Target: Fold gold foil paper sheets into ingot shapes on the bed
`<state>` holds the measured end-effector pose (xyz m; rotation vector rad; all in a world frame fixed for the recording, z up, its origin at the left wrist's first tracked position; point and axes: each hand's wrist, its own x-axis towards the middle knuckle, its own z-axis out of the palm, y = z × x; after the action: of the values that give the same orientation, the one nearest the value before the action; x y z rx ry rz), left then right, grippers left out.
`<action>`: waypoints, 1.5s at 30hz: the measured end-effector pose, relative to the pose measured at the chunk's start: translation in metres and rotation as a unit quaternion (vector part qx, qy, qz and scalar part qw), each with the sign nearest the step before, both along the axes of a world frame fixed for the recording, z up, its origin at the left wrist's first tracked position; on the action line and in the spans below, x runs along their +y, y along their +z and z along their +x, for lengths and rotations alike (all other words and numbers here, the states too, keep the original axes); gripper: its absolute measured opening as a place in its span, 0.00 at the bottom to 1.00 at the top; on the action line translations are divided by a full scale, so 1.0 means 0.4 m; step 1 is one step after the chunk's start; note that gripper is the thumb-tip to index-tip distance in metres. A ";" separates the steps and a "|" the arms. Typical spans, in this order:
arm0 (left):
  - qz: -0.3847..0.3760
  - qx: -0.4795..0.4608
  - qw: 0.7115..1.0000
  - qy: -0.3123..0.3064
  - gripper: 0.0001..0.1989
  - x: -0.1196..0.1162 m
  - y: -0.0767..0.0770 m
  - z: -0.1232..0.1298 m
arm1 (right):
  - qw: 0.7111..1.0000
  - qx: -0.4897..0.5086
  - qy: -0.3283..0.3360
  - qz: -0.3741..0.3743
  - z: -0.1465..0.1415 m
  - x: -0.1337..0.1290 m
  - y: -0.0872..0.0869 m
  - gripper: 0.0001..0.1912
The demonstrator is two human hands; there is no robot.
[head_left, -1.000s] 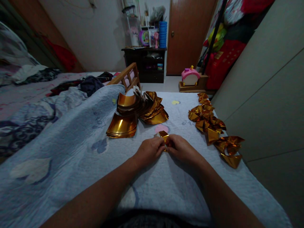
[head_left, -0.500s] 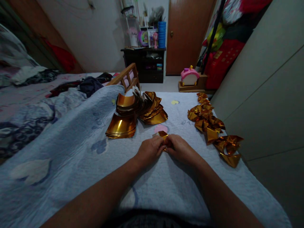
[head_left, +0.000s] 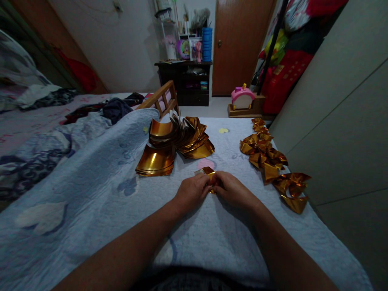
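Between my two hands, low over the light blue quilt [head_left: 194, 226], is a small piece of gold foil paper [head_left: 208, 170]. My left hand [head_left: 191, 192] pinches its left side, and my right hand [head_left: 233, 189] grips the right side with bent fingers. Most of the sheet is hidden behind the fingers. Ahead and to the left lies a fanned stack of gold foil paper sheets [head_left: 156, 160], curled upward at their edges. Along the quilt's right side runs a row of folded gold foil pieces [head_left: 271, 169], partly overlapping one another.
A wooden rail [head_left: 160, 97] stands behind the stack. Rumpled clothes [head_left: 117, 110] lie on the left. Beyond the far edge are a dark cabinet [head_left: 184, 87], a pink-topped toy case [head_left: 242, 98] and a brown door [head_left: 239, 44]. A pale cupboard [head_left: 342, 133] borders the right.
Both hands stay almost in place with the gold foil paper. My right hand's fingers have shifted very slightly; the stack and the folded pieces lie as before.
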<state>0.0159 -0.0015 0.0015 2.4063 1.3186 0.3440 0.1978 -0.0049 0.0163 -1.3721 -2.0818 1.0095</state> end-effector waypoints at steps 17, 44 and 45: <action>-0.013 -0.039 0.999 0.007 0.04 -0.002 0.002 0.003 | 0.994 -0.086 -0.015 0.066 -0.019 -0.007 -0.017 0.07; 0.066 0.038 0.996 0.036 0.04 -0.006 -0.009 -0.023 | 0.975 -0.188 -0.056 0.106 -0.044 -0.017 -0.020 0.08; 0.065 0.041 0.996 0.037 0.05 -0.007 -0.010 -0.022 | 0.975 -0.191 -0.058 0.101 -0.046 -0.017 -0.019 0.08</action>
<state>0.0070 -0.0042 -0.0025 2.5067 1.4663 0.3644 0.1794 -0.0116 0.0086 -1.6584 -2.2639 0.4961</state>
